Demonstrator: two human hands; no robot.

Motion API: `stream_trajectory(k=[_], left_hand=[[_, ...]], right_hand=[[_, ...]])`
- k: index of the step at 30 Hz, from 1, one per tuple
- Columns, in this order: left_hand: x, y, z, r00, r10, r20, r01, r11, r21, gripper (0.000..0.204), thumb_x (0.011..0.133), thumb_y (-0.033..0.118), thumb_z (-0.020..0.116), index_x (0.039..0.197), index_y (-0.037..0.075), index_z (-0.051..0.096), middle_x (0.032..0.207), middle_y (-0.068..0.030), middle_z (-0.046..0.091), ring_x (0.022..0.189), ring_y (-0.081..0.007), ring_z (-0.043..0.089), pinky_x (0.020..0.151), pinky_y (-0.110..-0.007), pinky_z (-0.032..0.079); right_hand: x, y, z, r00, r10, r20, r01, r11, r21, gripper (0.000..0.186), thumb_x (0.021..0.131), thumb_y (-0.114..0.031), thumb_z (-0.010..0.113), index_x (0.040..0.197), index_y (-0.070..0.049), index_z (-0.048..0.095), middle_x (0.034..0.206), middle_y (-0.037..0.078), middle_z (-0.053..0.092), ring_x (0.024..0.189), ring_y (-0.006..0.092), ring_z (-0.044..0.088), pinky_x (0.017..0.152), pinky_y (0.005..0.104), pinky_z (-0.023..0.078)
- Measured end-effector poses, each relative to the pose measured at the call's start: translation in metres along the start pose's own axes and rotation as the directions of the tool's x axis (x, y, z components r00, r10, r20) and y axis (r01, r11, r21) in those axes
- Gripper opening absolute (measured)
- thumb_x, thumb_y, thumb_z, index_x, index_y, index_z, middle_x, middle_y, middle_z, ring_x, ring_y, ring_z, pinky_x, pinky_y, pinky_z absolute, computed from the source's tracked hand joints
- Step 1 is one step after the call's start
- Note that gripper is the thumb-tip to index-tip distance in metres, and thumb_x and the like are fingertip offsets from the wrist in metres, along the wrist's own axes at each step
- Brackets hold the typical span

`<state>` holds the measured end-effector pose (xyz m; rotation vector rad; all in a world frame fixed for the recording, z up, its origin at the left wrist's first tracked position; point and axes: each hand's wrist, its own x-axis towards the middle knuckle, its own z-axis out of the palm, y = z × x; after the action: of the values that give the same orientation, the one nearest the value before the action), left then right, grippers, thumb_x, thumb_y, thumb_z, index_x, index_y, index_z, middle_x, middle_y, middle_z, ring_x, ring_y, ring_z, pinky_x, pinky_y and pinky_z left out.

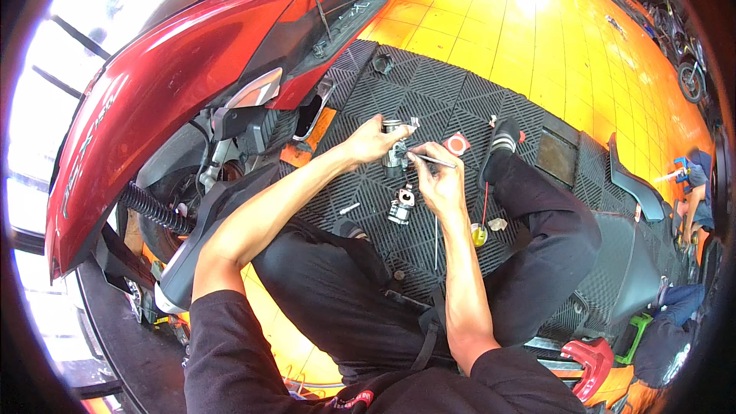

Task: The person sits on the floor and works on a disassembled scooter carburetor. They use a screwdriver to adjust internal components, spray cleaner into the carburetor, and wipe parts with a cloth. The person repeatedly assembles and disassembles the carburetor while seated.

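Above the dark ribbed mat, my left hand (374, 141) grips a small grey metal motorcycle part (395, 158), fingers closed round its upper end. My right hand (443, 182) pinches a slim metal tool (435, 159) like a thin rod, its tip at the side of that part. The kind of tip is too small to make out. Just below, a second silver metal part (400, 206) with a round opening rests on the mat. A round red-and-white item (457, 144) lies beyond my right hand.
A red scooter (176, 54) stands at the left. By my right leg are a yellow container (479, 234) with a thin red stick and a crumpled pale scrap (497, 225). Dark panels (613, 261) lie at the right. Another person (667, 345) is at the lower right.
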<state>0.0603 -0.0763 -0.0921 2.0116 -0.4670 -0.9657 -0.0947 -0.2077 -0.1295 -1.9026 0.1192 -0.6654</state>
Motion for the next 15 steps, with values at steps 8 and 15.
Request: stream_trajectory(k=[8,15], left_hand=[[0.001,-0.003,-0.001,0.999,-0.011,-0.052,0.014,0.998,0.069,0.116,0.092,0.063,0.076,0.151,-0.026,0.032,0.133,-0.0339,0.063,0.122,-0.0292,0.065,0.101,-0.037,0.054],[0.009,-0.014,-0.001,0.997,0.013,-0.081,-0.003,0.993,0.118,0.090,0.095,0.059,0.076,0.132,-0.019,0.052,0.115,-0.0232,0.069,0.107,-0.0226,0.066,0.092,-0.037,0.056]], right_hand=[[0.000,-0.006,0.007,1.000,-0.024,0.002,0.024,0.998,0.055,0.006,0.093,0.003,0.073,0.099,0.005,0.073,0.086,0.010,0.072,0.077,0.0162,0.067,0.068,0.0316,0.051],[-0.001,-0.008,0.007,1.000,0.003,0.008,-0.003,1.000,0.025,0.007,0.092,0.003,0.073,0.098,0.005,0.072,0.086,0.012,0.071,0.076,0.0177,0.067,0.068,0.0322,0.051]])
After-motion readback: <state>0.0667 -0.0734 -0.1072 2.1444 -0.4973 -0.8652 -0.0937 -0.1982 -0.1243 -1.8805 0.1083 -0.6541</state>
